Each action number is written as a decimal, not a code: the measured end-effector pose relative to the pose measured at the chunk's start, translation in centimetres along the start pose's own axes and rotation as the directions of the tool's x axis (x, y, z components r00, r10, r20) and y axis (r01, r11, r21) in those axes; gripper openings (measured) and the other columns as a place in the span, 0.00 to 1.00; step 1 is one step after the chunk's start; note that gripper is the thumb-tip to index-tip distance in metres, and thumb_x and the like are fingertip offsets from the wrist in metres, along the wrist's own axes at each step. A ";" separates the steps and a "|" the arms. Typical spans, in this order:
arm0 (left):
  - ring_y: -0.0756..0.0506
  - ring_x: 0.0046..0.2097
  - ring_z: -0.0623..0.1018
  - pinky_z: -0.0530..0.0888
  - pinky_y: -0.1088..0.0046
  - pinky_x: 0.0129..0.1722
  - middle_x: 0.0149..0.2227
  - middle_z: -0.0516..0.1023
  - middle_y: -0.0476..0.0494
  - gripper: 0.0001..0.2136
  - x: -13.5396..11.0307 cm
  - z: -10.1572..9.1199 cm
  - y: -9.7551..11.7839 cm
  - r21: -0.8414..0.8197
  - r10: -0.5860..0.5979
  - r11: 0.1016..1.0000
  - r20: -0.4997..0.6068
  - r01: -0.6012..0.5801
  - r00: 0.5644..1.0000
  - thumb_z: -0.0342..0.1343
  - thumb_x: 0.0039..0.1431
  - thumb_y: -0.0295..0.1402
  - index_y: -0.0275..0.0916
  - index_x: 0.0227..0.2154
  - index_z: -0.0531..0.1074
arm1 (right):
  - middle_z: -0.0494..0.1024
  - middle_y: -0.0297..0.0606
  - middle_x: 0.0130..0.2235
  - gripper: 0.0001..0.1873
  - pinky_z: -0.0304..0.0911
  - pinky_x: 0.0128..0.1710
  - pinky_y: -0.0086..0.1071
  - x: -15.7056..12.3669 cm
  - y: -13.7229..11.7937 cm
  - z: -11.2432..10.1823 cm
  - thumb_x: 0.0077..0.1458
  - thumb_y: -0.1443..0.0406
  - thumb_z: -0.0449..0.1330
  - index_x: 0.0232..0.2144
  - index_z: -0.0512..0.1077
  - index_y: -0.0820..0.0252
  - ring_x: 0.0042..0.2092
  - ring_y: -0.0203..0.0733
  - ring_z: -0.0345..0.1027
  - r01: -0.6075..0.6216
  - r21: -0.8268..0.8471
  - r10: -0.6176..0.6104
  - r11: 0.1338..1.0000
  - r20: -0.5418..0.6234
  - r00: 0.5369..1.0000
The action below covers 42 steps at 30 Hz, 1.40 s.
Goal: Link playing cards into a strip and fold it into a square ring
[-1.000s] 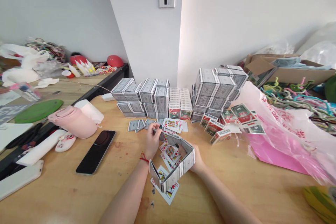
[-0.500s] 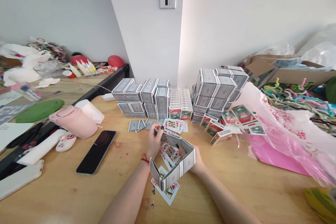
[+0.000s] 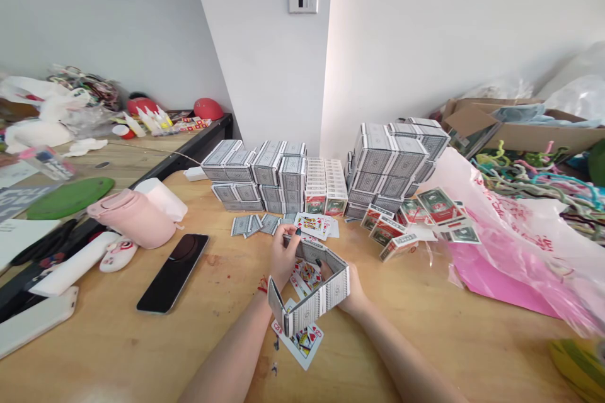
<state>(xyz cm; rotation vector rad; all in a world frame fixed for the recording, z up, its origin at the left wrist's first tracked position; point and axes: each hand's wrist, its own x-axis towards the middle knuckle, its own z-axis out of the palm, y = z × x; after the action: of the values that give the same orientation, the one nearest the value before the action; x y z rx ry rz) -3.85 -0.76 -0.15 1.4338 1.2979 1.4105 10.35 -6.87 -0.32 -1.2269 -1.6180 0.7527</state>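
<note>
Between my hands, above the table, is a folded strip of playing cards (image 3: 312,310) with grey patterned backs, bent into an angular frame open at the top. My left hand (image 3: 285,253) pinches its far left end between thumb and fingers. Around the right corner, my right hand (image 3: 350,293) grips the strip, its thumb inside and the other fingers mostly hidden behind the wall. Beneath lies a loose queen card (image 3: 302,349), face up on the table. Other face-up cards (image 3: 305,274) show through the frame. Just beyond my left hand is a small pile of face-up cards (image 3: 312,225).
Grey card-covered blocks (image 3: 236,164) stand stacked at the back, with a taller stack (image 3: 392,157) to the right. Card boxes (image 3: 326,186) stand between them; others (image 3: 392,230) lie nearby. Left are a phone (image 3: 172,274) and a pink bottle (image 3: 135,217). Pink plastic (image 3: 501,252) covers the right.
The card frame has shifted slightly up and left in my grip. My left hand has moved slightly right along its far end. The surroundings look unchanged.
</note>
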 end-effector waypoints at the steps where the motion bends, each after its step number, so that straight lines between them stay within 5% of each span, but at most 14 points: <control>1: 0.47 0.37 0.70 0.67 0.72 0.37 0.32 0.69 0.47 0.05 0.0 0.0 0.0 -0.001 -0.003 1.000 -0.003 0.003 1.000 0.50 0.50 0.33 0.39 0.30 0.67 | 0.76 0.39 0.32 0.13 0.65 0.32 0.32 0.0 0.0 0.0 0.55 0.62 0.49 0.35 0.71 0.60 0.33 0.41 0.70 0.000 0.001 0.000 1.000 -0.003 1.000; 11: 0.47 0.33 0.74 0.70 0.73 0.32 0.34 0.73 0.45 0.10 -1.2 0.8 1.4 -0.056 -0.034 0.997 0.191 0.045 0.981 0.53 0.50 0.31 0.39 0.37 0.67 | 0.73 0.35 0.22 0.06 0.61 0.24 0.27 0.2 1.7 -0.6 0.48 0.67 0.53 0.24 0.68 0.61 0.23 0.36 0.65 -0.009 -0.111 0.004 0.994 -0.037 0.999; 17: 0.47 0.38 0.74 0.69 0.71 0.38 0.36 0.73 0.45 0.11 -1.4 1.1 1.5 -0.017 0.003 1.000 0.149 0.000 0.989 0.51 0.50 0.28 0.40 0.38 0.66 | 0.77 0.40 0.37 0.16 0.64 0.30 0.28 0.4 0.7 -0.5 0.53 0.66 0.49 0.45 0.65 0.58 0.34 0.41 0.71 -0.032 -0.154 0.039 0.988 0.041 0.998; 28: 0.47 0.40 0.73 0.69 0.71 0.41 0.38 0.72 0.45 0.11 -1.8 1.7 1.1 0.012 0.053 0.998 0.138 -0.055 0.989 0.49 0.50 0.25 0.40 0.38 0.65 | 0.75 0.37 0.28 0.10 0.60 0.27 0.26 0.5 0.0 -0.7 0.53 0.66 0.48 0.33 0.67 0.61 0.27 0.37 0.66 -0.020 -0.134 0.029 0.991 0.063 0.998; 42: 0.44 0.43 0.72 0.69 0.66 0.43 0.42 0.71 0.43 0.17 -2.0 2.4 0.8 0.189 0.126 0.970 0.148 -0.154 0.981 0.46 0.49 0.22 0.42 0.43 0.63 | 0.75 0.38 0.26 0.12 0.61 0.26 0.30 0.4 1.4 0.2 0.52 0.60 0.49 0.27 0.70 0.60 0.25 0.40 0.67 -0.174 -0.094 0.174 0.980 -0.006 0.985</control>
<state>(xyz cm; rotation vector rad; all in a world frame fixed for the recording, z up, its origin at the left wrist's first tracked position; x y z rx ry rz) -1.19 -2.49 -0.12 1.7551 1.3019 1.2750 10.68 -6.03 -1.45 -1.4500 -1.5771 0.7937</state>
